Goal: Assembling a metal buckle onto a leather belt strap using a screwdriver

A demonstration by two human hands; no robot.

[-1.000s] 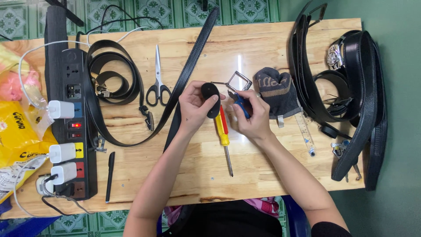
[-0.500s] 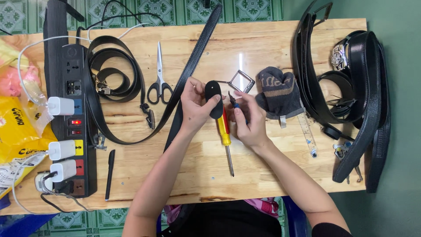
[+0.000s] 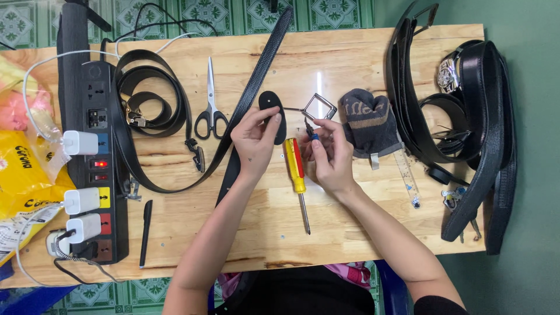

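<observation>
Left hand pinches rounded belt end, lifted slightly higher than second ago. Right hand, fingers closed round small blue-handled tool, tip now nearer square metal buckle on table. Yellow-red screwdriver unmoved between hands. Buckle work looks ongoing.

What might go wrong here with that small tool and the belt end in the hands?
The small blue-handled tool in the right hand works close to the left hand pinching the black leather belt end; a slip could prick those fingers. The square metal buckle frame looks loosely attached and might slide off.
</observation>
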